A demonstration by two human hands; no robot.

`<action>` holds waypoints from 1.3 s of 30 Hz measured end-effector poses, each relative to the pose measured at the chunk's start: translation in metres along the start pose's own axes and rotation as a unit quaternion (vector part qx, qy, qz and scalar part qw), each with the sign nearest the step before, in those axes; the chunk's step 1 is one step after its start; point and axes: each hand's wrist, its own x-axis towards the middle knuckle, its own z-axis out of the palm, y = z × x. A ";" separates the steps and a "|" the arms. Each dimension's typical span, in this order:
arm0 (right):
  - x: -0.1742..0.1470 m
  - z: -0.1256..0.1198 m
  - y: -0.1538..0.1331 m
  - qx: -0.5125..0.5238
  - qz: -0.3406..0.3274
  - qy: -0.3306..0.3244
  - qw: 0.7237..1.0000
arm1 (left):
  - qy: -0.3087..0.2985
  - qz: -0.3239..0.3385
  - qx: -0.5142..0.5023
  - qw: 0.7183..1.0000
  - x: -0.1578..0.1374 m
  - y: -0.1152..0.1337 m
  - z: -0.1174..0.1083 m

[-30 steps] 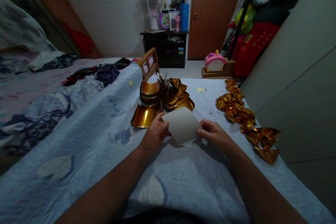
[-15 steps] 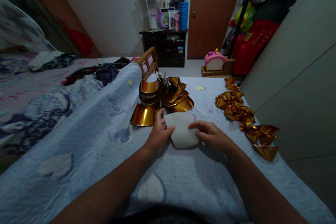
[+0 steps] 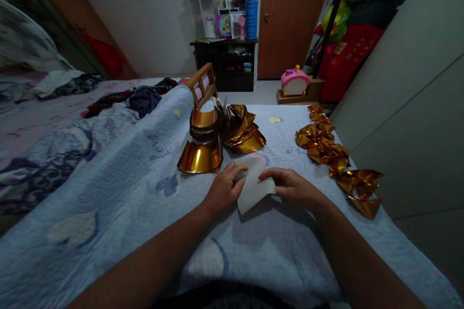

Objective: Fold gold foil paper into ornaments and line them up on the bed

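A white sheet of paper (image 3: 253, 189) is held between my two hands, low over the bed, its sides bent by my fingers. My left hand (image 3: 227, 186) pinches its left edge, thumb and index finger on the upper face. On the right edge, my right hand (image 3: 289, 184) grips it the same way. Just beyond my hands lie stacks of shiny gold foil sheets (image 3: 200, 157), curved and fanned out, some showing white undersides. To the right is a row of folded gold foil pieces (image 3: 328, 152). The sheet's underside is hidden.
A light blue quilt (image 3: 145, 236) with heart shapes covers the bed. Behind the foil stacks stands a small wooden chair-like frame (image 3: 203, 84). Crumpled bedding (image 3: 72, 149) lies at left. A pale cabinet (image 3: 416, 120) borders the bed's right side; a pink toy (image 3: 295, 82) stands beyond the far edge.
The sheet has gone from nearly flat to bent, with its lower corner now pointing down toward me. My left hand has moved slightly nearer, its fingers curling over the left edge.
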 end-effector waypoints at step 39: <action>0.005 0.004 -0.007 -0.242 -0.007 0.068 0.968 | -0.112 -0.110 -0.369 0.916 -0.004 -0.001 -0.006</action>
